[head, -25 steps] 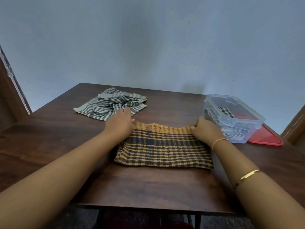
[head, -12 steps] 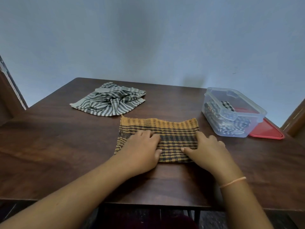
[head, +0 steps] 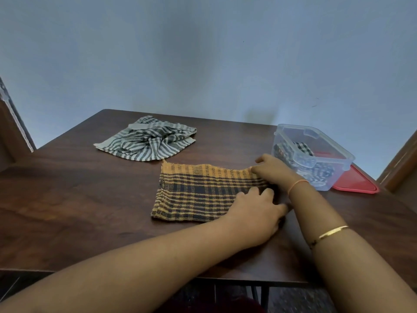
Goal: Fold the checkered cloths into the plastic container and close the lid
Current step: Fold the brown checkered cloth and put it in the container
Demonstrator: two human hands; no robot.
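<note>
Dark wooden counter (head: pixel 67 199), set against a plain blue-grey wall (head: pixel 203 53). Orange-and-black checkered cloth (head: pixel 198 190), folded to a flat rectangle, lying at centre of counter. Grey striped cloth (head: pixel 146 141), crumpled and unfolded, lying far left, just beyond the far left corner of the orange cloth. Clear plastic container (head: pixel 316 152), uncovered, standing far right; one folded black-and-white checkered cloth (head: pixel 316 170) inside it. Red lid (head: pixel 358 184), flat on counter, partly under the container on its right side.

Left hand (head: pixel 255 213) reaching across to the near right corner of the orange cloth, fingers (head: pixel 266 193) narrowly curled over the edge; actual grip hidden, cannot tell. Right hand (head: pixel 275 170) at the far right corner, just beside the container, fingers bent down onto the cloth edge; pinch not visible, cannot tell. Thin orange band (head: pixel 297 184) on right wrist; gold bangle (head: pixel 331 232) lower on same forearm.
</note>
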